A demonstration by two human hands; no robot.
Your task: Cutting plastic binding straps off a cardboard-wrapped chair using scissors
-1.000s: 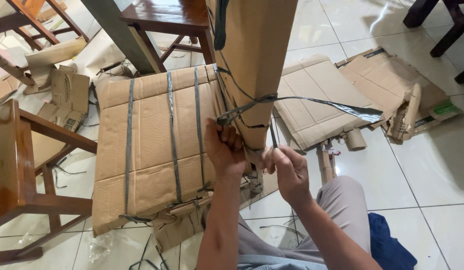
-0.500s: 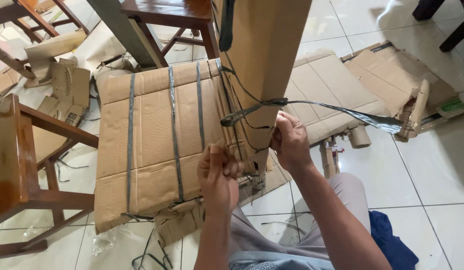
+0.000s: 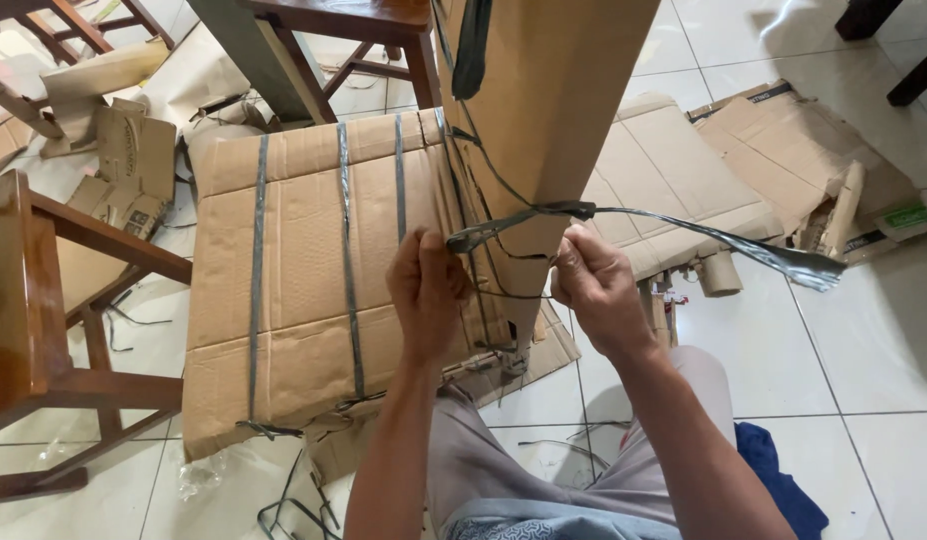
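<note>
While the left hand (image 3: 428, 285) is closed in a fist on the dark flat plastic strap (image 3: 543, 213), which runs crosswise around the upright cardboard-wrapped post (image 3: 543, 110), the right hand (image 3: 595, 290) pinches thin cord just below it, equally near.

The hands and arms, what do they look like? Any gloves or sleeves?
No gloves and no sleeves in view. The left hand and right hand are bare, and so are both forearms. No ring, watch or bracelet shows. Lower down, light grey trousers cover the legs.
</note>
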